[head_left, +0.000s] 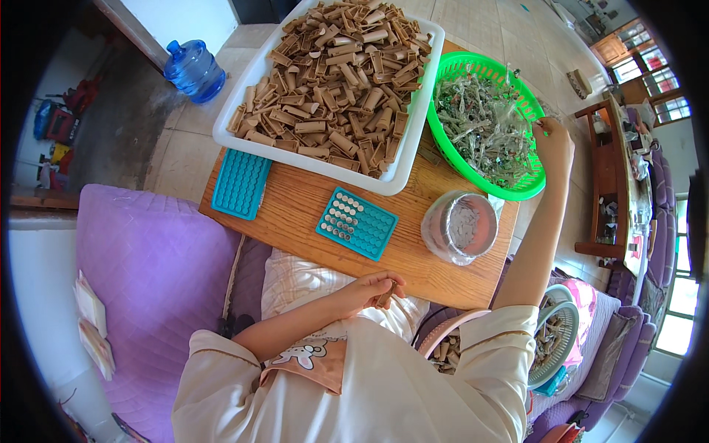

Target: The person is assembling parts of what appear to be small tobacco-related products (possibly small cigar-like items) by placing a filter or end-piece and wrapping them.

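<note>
The left hand (373, 289) pinches a small brown tube (386, 295) at the near edge of the wooden bench (295, 210), while the right hand (554, 144) reaches into the green basket (473, 66) of small packets. On the bench also stand a white tray (413, 140) heaped with brown tubes, two teal slotted blocks (357, 223) and a clear jar (459, 226).

on the table (303, 203), a tray (255, 77) heaped with short tubes (340, 74) fills the far edge, overhanging it. a basket (528, 188) of small packets (484, 125) sits at the far right corner, touching the tray. one perforated block (241, 184) lies at the left edge, another (357, 223) mid-table, nearer the near edge. a jar (459, 227) stands by the right edge, just before the basket.
</note>
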The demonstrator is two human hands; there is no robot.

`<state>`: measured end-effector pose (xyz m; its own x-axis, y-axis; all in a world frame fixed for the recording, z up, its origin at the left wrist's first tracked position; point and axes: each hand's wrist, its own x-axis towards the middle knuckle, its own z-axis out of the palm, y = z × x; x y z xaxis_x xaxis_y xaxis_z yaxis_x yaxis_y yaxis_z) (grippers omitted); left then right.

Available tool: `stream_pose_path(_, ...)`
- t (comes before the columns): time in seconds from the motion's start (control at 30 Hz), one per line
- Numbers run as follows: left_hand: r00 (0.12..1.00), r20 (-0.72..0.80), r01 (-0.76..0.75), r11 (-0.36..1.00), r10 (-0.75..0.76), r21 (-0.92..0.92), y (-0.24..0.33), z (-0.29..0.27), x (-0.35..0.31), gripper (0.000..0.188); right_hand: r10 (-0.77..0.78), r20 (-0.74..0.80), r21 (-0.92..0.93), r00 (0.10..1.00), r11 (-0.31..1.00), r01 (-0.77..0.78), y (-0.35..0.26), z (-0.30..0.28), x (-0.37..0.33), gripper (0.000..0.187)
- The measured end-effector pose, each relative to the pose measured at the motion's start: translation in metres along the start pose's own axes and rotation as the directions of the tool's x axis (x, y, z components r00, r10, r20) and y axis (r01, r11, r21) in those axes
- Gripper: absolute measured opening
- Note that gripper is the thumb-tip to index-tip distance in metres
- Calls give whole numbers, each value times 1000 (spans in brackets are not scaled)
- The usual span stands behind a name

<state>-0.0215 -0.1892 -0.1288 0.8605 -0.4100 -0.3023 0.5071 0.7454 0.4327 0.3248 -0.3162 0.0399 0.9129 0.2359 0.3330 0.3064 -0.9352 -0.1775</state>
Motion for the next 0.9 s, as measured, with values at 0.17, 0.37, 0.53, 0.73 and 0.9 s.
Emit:
stream_pose_path(0.17,998,-59,1,1000,-1,8,2,-2,0,29,-23,337,903,941,289,-317,19,4,13,18)
stream_pose_path(0.37,997,-70,27,1000,-28,-15,6,1,0,23,-171,285,956,943,-22,-293,29,7,11,13)
stream_pose_path(0.53,997,-52,56,998,-57,-19,15,15,-3,16,-165,205,909,965,-332,-250,18,15,1,17)
stream_pose_path(0.73,985,94,-165,949,144,268,63,49,14,12,-322,156,623,934,-701,-346,-18,12,-33,26)
stream_pose_path(0.9,654,-59,-614,575,754,541,109,97,41,27,-274,213,490,938,-801,-345,-60,-4,-75,27)
